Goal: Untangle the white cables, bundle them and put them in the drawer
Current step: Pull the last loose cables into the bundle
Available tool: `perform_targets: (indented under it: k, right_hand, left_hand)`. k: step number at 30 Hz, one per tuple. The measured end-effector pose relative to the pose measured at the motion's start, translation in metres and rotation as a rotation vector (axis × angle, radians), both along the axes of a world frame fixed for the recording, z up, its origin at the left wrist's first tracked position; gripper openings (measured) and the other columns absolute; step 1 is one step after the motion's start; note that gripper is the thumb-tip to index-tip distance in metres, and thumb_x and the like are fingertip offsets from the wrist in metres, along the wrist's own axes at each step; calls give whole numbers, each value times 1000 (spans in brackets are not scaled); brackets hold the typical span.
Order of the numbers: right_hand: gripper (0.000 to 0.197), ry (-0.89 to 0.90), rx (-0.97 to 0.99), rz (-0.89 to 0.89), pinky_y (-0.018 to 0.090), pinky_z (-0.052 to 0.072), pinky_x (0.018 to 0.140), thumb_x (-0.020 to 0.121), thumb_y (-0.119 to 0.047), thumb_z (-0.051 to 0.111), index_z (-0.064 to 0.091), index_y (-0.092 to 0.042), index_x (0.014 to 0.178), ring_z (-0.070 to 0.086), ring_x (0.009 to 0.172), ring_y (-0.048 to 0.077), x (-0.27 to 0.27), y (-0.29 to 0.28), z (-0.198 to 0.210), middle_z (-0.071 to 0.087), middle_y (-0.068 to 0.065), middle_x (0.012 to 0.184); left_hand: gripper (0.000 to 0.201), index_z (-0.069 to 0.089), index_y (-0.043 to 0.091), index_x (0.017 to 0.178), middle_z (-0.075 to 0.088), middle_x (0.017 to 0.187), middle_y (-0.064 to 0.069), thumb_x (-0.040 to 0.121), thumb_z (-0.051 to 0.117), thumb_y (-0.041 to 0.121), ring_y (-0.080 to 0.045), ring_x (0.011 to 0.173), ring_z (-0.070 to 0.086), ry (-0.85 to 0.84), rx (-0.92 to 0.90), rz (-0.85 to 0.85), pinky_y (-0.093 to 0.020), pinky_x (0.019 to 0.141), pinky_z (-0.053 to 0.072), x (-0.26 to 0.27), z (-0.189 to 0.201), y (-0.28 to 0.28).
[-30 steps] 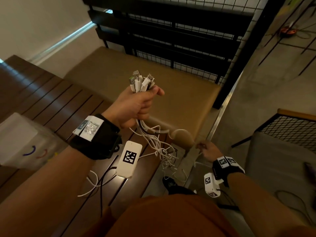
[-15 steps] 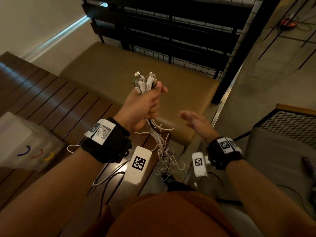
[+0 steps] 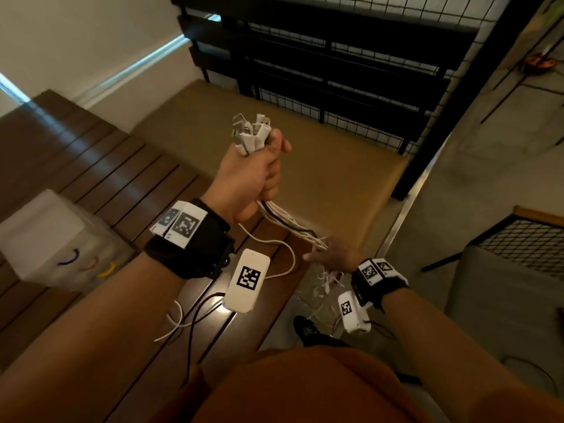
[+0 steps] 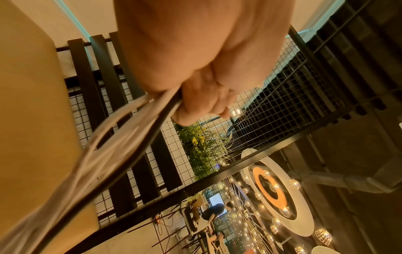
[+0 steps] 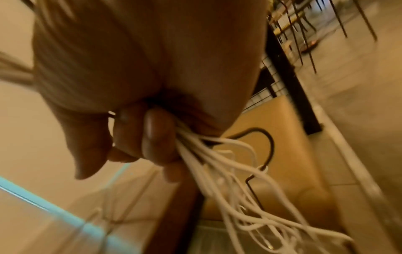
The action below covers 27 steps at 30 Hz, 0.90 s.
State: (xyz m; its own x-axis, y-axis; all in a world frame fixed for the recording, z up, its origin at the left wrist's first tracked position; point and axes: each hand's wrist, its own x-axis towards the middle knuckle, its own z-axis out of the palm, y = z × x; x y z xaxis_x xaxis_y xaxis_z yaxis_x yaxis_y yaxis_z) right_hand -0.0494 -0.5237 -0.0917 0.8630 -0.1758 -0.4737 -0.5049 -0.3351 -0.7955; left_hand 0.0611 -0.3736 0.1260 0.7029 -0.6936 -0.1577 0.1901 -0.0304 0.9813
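My left hand [image 3: 259, 175] is raised over the bench and grips a bunch of white cables [image 3: 290, 222], their USB plugs [image 3: 250, 134] sticking out above the fist. A dark cable runs among them. Lower and to the right, my right hand [image 3: 331, 254] is closed round the same strands, which run taut between the two hands. Loose tangled ends [image 3: 323, 288] hang below it. In the left wrist view the curled fingers [image 4: 202, 106] clamp the blurred cables [image 4: 121, 137]. In the right wrist view the fingers [image 5: 152, 137] pinch the white cables [image 5: 228, 171].
A translucent plastic drawer box [image 3: 52, 239] with coloured handles sits at the left on the slatted wooden surface [image 3: 106, 178]. A tan cushion [image 3: 320, 178] lies beyond the hands, a black mesh railing [image 3: 335, 71] behind it. A mesh-backed chair [image 3: 525, 239] stands right.
My right hand rose open beside the left hand, then dropped and closed on the cables below it. My left hand kept its grip and stayed raised.
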Motion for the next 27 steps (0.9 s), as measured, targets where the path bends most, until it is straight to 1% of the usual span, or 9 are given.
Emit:
perform_targets:
  k: [4,8,10,13,17,19,22,25,27]
  right_hand:
    - [32,70,-193,107,40,47,72,80,-30,76,55,-24,57,55,67,17,-7,-6,-39,58,2,67]
    - [22,268,-231,145,24,42,57,84,-28,72,62,-12,73,56,67,15,-29,-15,-52,60,3,72]
    - [25,363,-267,183,27,47,68,82,-32,73,68,-10,94,63,84,20,-39,-21,-59,68,8,93]
    - [38,511,-391,335,31,50,78,78,-36,76,64,-17,108,63,100,25,-44,-25,-56,67,7,109]
    - [26,590,-591,548,39,56,81,80,-34,68,60,-38,105,63,95,25,-34,-45,-55,65,-2,116]
    - [18,530,-649,498,39,55,81,83,-32,61,62,-29,100,63,90,26,-12,-55,-41,66,-1,111]
    - [13,285,-583,365,37,52,80,91,-19,51,64,-16,90,63,88,24,37,-40,26,67,6,96]
    - [21,-150,-263,232,29,47,72,95,-4,47,66,-8,100,60,81,14,81,7,118,64,1,86]
    - [21,-356,29,211,24,48,73,102,-13,42,62,-14,110,59,82,10,94,53,173,64,2,90]
  left_hand:
    - [27,56,17,85,31,46,9,102,41,30,-6,38,21,-13,16,-70,-23,40,16,-5,-4,-5]
    - [27,56,17,85,32,47,10,101,41,31,-5,38,22,-11,-9,-104,-22,39,16,-2,1,-4]
    - [27,56,16,85,32,47,9,100,40,31,-5,38,22,1,-25,-119,-22,39,16,-2,1,-3]
    - [27,56,15,85,32,47,10,101,40,30,-4,38,23,20,35,-178,-20,38,18,-6,-4,-2]
    - [30,58,15,81,37,51,8,101,43,30,-5,40,25,31,166,-274,-20,40,19,-9,-17,8]
    - [35,52,16,71,40,52,6,101,44,30,-5,40,26,88,205,-270,-18,38,22,-8,-24,18]
    - [42,48,21,59,38,53,4,100,46,31,-6,40,24,165,265,-223,-18,37,20,-8,-37,38]
    - [37,42,19,65,37,59,0,98,51,31,-6,39,21,197,294,-153,-16,37,18,-7,-49,59]
    - [29,45,18,70,37,58,0,97,53,24,-5,39,21,204,301,-95,-15,37,16,-7,-52,73]
